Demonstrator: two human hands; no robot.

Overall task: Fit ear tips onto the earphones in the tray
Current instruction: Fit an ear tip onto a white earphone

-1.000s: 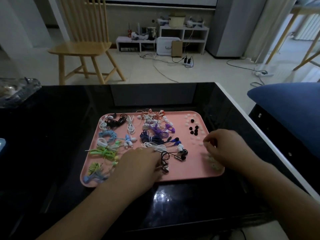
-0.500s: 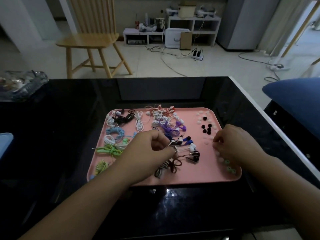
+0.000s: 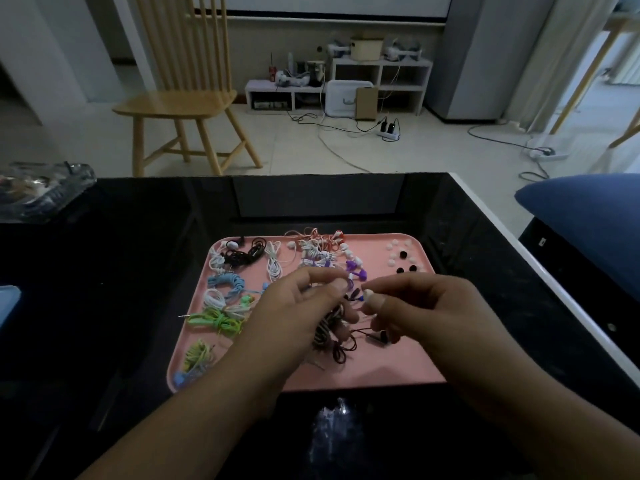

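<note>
head-worn view, forward and down, close over a tray (image 3: 429, 372)

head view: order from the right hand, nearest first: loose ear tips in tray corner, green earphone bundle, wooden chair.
From the right hand:
1. loose ear tips, just beyond it in the tray's far right corner.
2. green earphone bundle, across the tray on its left side.
3. wooden chair, on the floor past the table.

A home living room: wooden chair (image 3: 180, 98), low shelf (image 3: 346, 88), tiled floor (image 3: 311, 147).
</note>
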